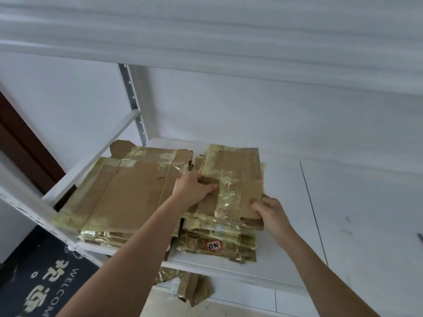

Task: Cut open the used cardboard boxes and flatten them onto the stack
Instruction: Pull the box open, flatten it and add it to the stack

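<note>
The white shelf [320, 225] carries two stacks of flattened, taped cardboard. The left stack [119, 193] is broad and reaches the shelf's front left corner. The right stack [219, 239] is narrower and lies just beside it. A flattened box [235, 179] lies on top of the right stack. The left hand [194, 187] holds the box's left edge, fingers curled. The right hand [271, 212] grips its near right corner. A dark mat [45, 277] lies on the floor below.
</note>
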`<move>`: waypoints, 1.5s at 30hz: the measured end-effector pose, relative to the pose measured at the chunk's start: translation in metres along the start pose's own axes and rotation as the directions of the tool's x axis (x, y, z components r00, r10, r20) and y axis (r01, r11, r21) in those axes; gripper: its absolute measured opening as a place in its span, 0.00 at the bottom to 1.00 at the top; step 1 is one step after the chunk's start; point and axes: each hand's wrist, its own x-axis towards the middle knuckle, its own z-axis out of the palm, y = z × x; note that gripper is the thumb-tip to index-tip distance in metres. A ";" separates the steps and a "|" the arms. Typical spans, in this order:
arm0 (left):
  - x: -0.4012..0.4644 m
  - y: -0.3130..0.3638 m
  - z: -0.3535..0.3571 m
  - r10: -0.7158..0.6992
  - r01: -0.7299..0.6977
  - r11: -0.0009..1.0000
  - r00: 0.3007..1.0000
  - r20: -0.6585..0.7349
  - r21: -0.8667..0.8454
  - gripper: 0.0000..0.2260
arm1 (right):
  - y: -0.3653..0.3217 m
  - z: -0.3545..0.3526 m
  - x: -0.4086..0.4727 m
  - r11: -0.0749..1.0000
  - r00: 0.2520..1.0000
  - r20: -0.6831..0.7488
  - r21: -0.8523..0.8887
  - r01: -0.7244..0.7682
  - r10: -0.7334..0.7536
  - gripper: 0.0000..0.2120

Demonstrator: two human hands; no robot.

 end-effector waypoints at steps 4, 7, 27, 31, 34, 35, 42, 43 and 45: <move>-0.002 -0.003 0.005 0.020 -0.019 0.999 1.000 -0.014 0.027 0.09 | 0.006 0.010 -0.001 0.952 0.954 -0.235 -0.283 0.115 -0.185 0.14; -0.001 -0.001 0.004 0.007 0.004 0.980 0.998 -0.056 0.199 0.10 | 0.005 0.007 0.005 0.918 0.957 -0.242 -0.393 0.051 -0.156 0.24; 0.001 -0.043 0.054 0.233 -0.291 0.821 0.956 0.177 0.491 0.25 | 0.048 0.008 0.039 0.563 0.963 0.210 -0.782 0.269 -0.169 0.27; 0.000 -0.025 0.048 0.165 -0.236 0.795 0.970 0.176 0.558 0.24 | 0.039 0.003 0.041 0.584 0.965 0.220 -0.769 0.260 -0.139 0.28; 0.004 0.006 0.044 0.186 -0.208 0.629 0.976 0.114 0.749 0.27 | 0.028 -0.006 0.044 0.568 0.963 0.223 -0.778 0.269 -0.151 0.28; 0.007 0.017 0.044 0.218 -0.231 0.600 0.968 0.121 0.766 0.29 | 0.026 -0.008 0.045 0.564 0.961 0.225 -0.778 0.278 -0.163 0.28; 0.038 -0.002 0.067 0.229 -0.346 0.652 0.938 0.260 0.675 0.29 | 0.003 -0.042 0.069 0.735 0.925 0.276 -0.564 0.376 -0.261 0.10; 0.042 -0.013 0.070 0.235 -0.338 0.643 0.941 0.243 0.687 0.30 | -0.002 -0.050 0.077 0.815 0.939 0.162 -0.468 0.343 -0.303 0.08; 0.047 -0.029 0.072 0.274 -0.353 0.661 0.935 0.226 0.662 0.31 | -0.005 -0.067 0.102 0.946 0.948 -0.171 -0.233 0.226 -0.268 0.07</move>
